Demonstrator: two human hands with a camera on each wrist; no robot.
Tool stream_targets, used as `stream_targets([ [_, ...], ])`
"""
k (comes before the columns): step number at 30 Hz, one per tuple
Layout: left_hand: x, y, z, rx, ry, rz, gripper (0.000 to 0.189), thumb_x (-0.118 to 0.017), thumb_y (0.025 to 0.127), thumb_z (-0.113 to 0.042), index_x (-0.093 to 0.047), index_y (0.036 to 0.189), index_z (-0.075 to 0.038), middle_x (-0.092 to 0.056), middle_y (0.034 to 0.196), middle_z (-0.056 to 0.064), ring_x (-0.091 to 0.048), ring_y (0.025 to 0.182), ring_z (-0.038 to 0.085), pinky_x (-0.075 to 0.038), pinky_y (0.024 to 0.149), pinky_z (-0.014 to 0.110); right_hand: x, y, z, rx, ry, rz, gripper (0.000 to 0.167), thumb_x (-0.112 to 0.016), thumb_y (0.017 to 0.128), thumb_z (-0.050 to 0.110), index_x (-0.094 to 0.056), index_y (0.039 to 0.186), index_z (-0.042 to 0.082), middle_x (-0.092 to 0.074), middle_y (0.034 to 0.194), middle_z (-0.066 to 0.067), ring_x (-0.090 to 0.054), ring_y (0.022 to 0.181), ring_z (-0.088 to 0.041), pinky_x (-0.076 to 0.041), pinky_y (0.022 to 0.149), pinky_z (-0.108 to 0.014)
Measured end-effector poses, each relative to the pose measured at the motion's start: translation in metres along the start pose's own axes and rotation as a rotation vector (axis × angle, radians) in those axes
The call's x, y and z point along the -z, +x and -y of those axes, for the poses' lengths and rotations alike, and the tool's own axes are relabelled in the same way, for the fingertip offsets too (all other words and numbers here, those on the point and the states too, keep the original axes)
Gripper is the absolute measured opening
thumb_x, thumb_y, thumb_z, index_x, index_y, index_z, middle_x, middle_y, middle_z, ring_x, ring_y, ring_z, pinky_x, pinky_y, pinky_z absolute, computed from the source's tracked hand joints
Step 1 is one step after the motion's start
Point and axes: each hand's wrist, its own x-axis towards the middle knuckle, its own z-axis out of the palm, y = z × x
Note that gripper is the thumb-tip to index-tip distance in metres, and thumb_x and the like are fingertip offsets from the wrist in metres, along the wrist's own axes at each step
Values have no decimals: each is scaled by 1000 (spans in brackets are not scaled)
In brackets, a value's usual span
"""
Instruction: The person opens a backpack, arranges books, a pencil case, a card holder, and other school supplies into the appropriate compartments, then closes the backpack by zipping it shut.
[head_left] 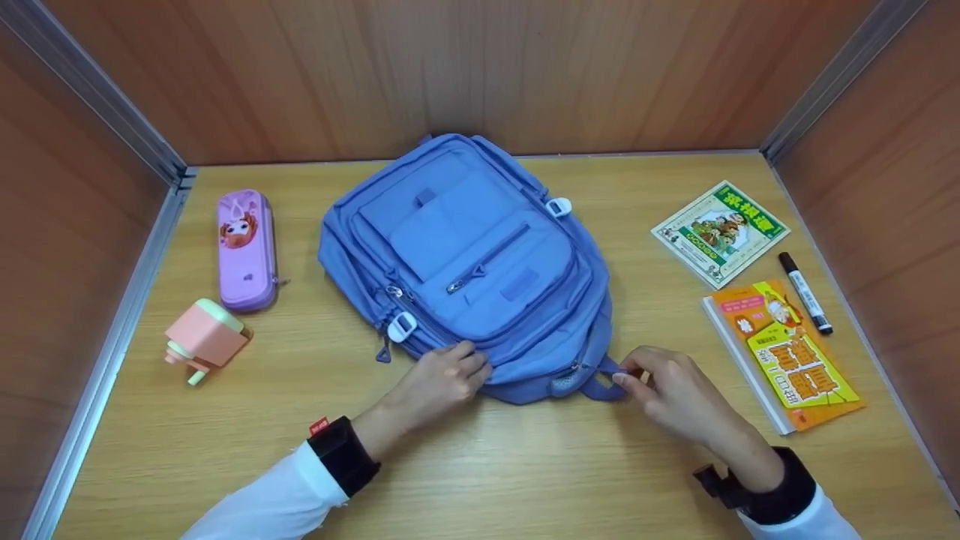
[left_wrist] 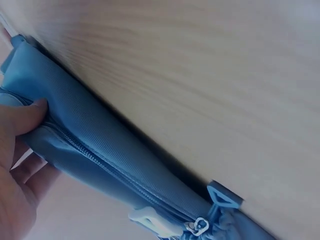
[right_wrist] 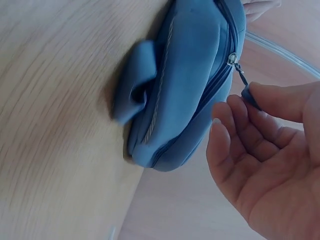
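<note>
1 backpack: 1 left hand, fingers clamped on its near side; 1 right hand, fingers pinching 1 zipper pull.

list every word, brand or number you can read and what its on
Nothing reads clearly enough to quote.
Green booklet: Chinese title, too blurred.
Orange book: Chinese title, too blurred.
Marker: label print, too small.
Red wristband tag: pale marks, too small.
Backpack patch: no lettering visible.
</note>
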Motion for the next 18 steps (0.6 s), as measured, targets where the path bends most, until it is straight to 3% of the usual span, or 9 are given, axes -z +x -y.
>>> stream_targets([
  [8, 3, -17, 14, 4, -124, -29, 31, -80, 77, 6, -81, 105, -8, -76, 104, 2, -65, 94, 18, -59, 82, 26, 0, 0, -4, 38, 4, -16, 9, -74, 95, 5, -72, 91, 13, -64, 84, 7, -57, 70, -11, -49, 57, -24],
  [18, 11, -34, 29, 56, -164, 25, 33, -85, 72, 6, -81, 103, -6, -78, 107, 7, -70, 102, 25, -59, 92, 35, -1, 1, -6, 20, 14, 11, 8, -73, 97, 9, -71, 92, 15, -64, 84, 8, -56, 68, -12, -48, 56, -24],
])
